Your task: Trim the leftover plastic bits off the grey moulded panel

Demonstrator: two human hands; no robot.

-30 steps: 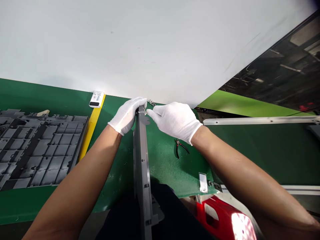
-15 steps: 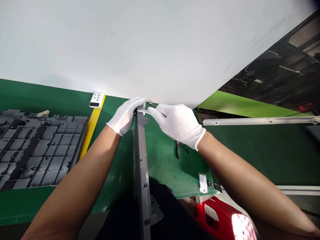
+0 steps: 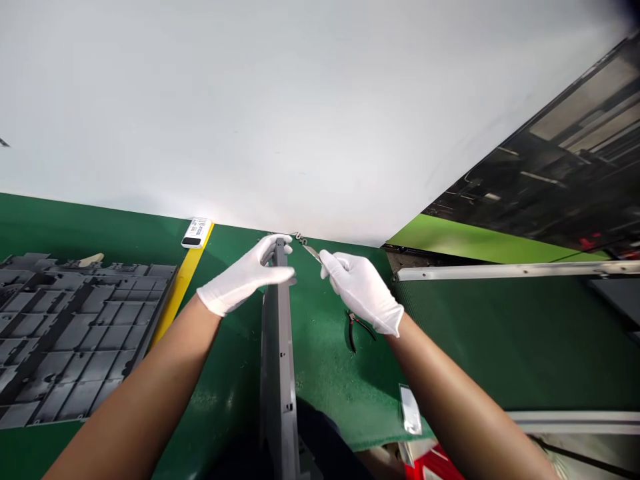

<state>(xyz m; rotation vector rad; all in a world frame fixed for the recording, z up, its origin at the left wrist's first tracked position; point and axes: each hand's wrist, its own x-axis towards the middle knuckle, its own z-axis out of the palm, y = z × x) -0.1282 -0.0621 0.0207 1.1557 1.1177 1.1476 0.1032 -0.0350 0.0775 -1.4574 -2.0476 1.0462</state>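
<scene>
My left hand (image 3: 245, 277), in a white glove, is shut around the top end of a long grey plastic bar (image 3: 278, 353), which runs down toward my body. My right hand (image 3: 363, 290), also gloved, pinches a thin metal blade (image 3: 312, 253) between its fingers. The blade's tip points left, close to a small metal clip (image 3: 300, 238) at the edge of a large white panel (image 3: 250, 113). A small gap separates the blade from the bar. Black-handled side cutters (image 3: 356, 331) lie on the green mat (image 3: 320, 380) below my right hand.
A grey ribbed plastic panel (image 3: 65, 333) lies at the left beside a yellow strip (image 3: 177, 287). A white labelled box (image 3: 196, 233) sits at the panel's edge. A clear plastic sleeve (image 3: 411, 410), a metal rail (image 3: 515, 271) and a red object (image 3: 430, 467) lie to the right and below.
My hands have moved apart, the right one shifting rightward with the blade, away from the bar. The whole scene sits lower in the view because my head has moved.
</scene>
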